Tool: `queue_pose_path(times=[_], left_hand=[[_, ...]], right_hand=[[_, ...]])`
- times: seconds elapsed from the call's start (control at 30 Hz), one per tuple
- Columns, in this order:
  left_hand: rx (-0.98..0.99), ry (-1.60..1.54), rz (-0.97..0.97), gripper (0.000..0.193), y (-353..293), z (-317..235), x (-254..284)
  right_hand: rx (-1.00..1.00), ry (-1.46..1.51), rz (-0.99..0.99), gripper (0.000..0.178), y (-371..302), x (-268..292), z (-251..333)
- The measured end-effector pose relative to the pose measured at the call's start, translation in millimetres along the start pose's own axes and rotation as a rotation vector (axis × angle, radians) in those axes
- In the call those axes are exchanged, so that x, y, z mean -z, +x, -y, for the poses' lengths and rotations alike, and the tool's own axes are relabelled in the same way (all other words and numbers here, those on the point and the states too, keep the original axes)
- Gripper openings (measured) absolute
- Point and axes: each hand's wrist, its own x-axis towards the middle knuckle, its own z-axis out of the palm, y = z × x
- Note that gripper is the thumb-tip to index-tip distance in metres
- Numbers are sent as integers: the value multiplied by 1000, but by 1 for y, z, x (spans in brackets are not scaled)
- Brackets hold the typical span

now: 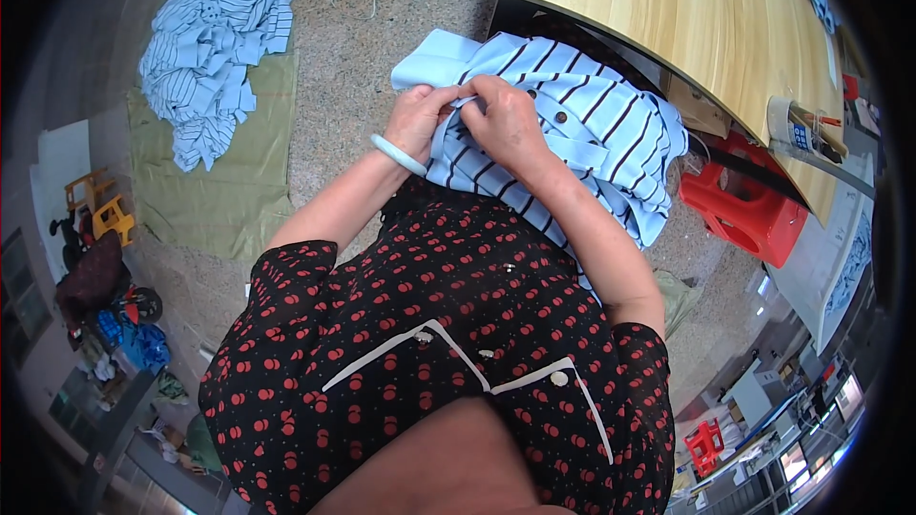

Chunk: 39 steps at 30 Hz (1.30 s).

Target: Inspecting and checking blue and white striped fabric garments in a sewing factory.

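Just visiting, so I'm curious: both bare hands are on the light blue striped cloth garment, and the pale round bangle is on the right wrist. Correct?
The wrist is wrong: the head view shows the pale round bangle on the left wrist. The left hand and right hand are indeed on the light blue striped cloth garment.

The left hand [420,119] and right hand [506,124] pinch close together (forearms [329,213] angled inward).

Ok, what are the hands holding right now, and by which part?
The left hand and right hand pinch the striped garment beside its plain blue end; fingers hide the exact edge.
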Motion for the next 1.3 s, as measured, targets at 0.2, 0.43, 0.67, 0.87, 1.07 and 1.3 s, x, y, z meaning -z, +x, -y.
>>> queue_pose_path(times=[0.2, 0.43, 0.67, 0.87, 1.07, 1.3], left_hand=[[-55, -108, -94, 12, -3, 4, -1], [-75, -78, -75, 14, 1, 5, -2], [-278, 255, -145, 20, 8, 19, 7], [-532, 1043, -36, 25, -3, -3, 12], [-772, 1239, 90, 19, -11, -9, 10], [-935, 1292, 20, 16, -1, 5, 13]], right_hand=[[-86, 13, 12, 16, 0, 0, 1], [35, -43, -31, 16, -3, -4, -4], [21, -98, -9, 16, -6, -4, -6], [41, -111, -15, 16, -9, -3, -11], [92, -70, -13, 12, -7, -3, -10], [109, -108, 30, 8, -8, -5, -9]])
